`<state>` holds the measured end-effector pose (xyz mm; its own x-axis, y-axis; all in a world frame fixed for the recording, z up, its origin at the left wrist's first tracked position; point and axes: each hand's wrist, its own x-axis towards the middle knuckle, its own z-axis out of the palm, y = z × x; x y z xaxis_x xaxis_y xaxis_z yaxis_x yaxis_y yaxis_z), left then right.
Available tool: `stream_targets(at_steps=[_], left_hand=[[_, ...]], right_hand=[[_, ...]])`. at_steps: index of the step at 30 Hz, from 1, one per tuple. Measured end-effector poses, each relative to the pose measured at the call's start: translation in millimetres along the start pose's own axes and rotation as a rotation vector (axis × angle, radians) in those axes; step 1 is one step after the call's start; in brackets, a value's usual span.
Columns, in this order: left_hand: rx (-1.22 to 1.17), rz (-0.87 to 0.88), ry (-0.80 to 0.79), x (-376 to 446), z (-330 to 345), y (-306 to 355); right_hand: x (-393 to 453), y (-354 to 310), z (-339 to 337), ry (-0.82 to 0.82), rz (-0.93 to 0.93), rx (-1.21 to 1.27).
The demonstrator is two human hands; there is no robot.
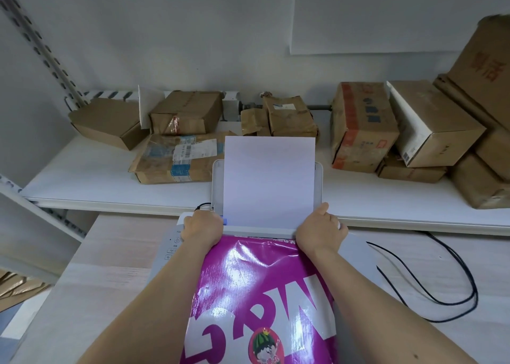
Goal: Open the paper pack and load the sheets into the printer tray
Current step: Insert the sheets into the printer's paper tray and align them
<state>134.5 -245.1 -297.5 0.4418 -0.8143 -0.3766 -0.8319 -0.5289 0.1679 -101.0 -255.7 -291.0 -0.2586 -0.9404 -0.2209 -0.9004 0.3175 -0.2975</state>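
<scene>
White sheets (269, 181) stand upright in the printer tray (217, 181), leaning back against its support so they can feed down. The left hand (202, 228) and right hand (321, 232) are set apart at the tray's two lower corners, fingers curled at the stack's side edges, probably squaring it or setting the guides. The purple paper pack (259, 303) lies just in front of the tray, on the printer (168, 249), within reach.

White sheets (269, 181) stand upright in the white printer's rear tray (318, 181), leaning back a bit. Shiny magenta paper pack (262, 303) lies on top of the printer (356, 253), in front of the tray.
</scene>
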Motion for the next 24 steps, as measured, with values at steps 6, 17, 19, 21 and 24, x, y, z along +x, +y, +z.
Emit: stream_targets(at_steps=[6,17,19,21,24], left_hand=[[0.126,0.129,-0.006,-13.1,-12.8,7.4],[0.353,0.249,-0.047,-6.5,-12.3,4.3],[0.372,0.278,-0.051,-4.8,-12.1,4.5],[0.385,0.292,-0.064,-4.8,-14.0,5.5],[0.391,0.298,-0.076,-2.9,-14.9,4.7]], right_hand=[[0.3,-0.8,0.9,-0.005,-0.004,-0.006],[0.3,-0.6,1.6,-0.008,0.000,-0.015],[0.6,-0.7,1.6,-0.009,0.000,-0.019],[0.7,-0.9,1.5,-0.010,0.001,-0.021],[0.7,-0.8,1.3,-0.009,0.001,-0.024]])
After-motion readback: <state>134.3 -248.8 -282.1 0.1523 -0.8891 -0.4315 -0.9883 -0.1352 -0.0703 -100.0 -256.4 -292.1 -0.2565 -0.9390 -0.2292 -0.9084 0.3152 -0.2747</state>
